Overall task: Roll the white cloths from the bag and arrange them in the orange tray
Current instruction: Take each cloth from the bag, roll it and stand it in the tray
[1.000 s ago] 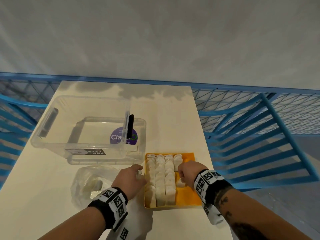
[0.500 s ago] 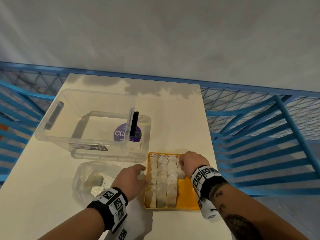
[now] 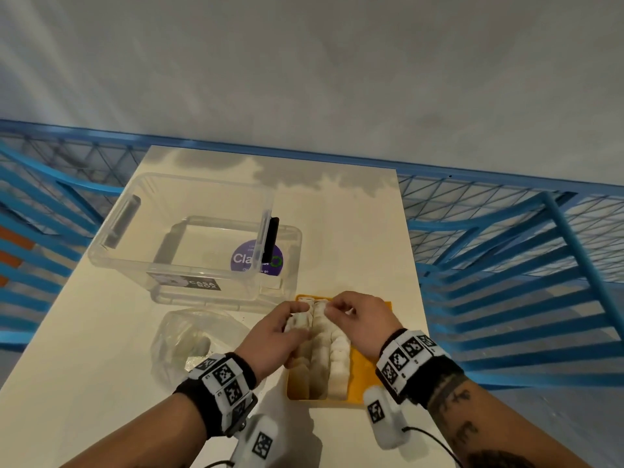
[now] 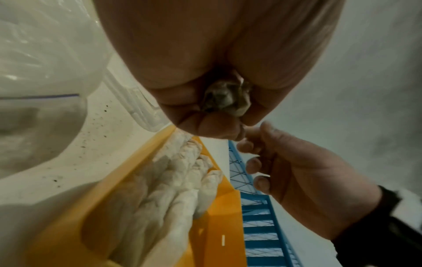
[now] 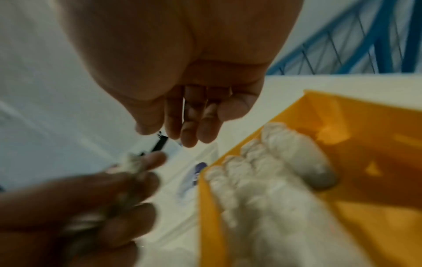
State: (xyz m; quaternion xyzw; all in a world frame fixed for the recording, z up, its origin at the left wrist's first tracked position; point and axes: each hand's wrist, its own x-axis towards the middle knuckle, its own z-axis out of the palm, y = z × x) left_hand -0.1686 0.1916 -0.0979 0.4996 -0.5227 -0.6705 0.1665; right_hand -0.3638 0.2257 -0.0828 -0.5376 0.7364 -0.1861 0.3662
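Observation:
The orange tray [image 3: 369, 369] lies near the table's front edge, with several rolled white cloths [image 3: 332, 352] in rows in it. Over the tray's far end my left hand [image 3: 297, 314] grips a small white cloth [image 4: 222, 98] in its curled fingers; the cloth's end [image 5: 130, 161] pokes out past them. My right hand [image 3: 332, 309] hovers just to the right, fingers [image 5: 189, 133] loosely bent and holding nothing, its fingertips [image 4: 245, 144] almost against the left hand. The clear plastic bag [image 3: 189, 346] lies left of the tray.
A clear plastic box [image 3: 182, 238] stands on its lid [image 3: 290, 258] just beyond the tray and bag. Blue metal railings [image 3: 506, 271] run along both sides of the narrow white table [image 3: 84, 349]. A grey wall rises behind.
My left hand has moved from the tray's left edge to above its far end, still with the cloth. My right hand has lifted off the rolls and come across to meet it.

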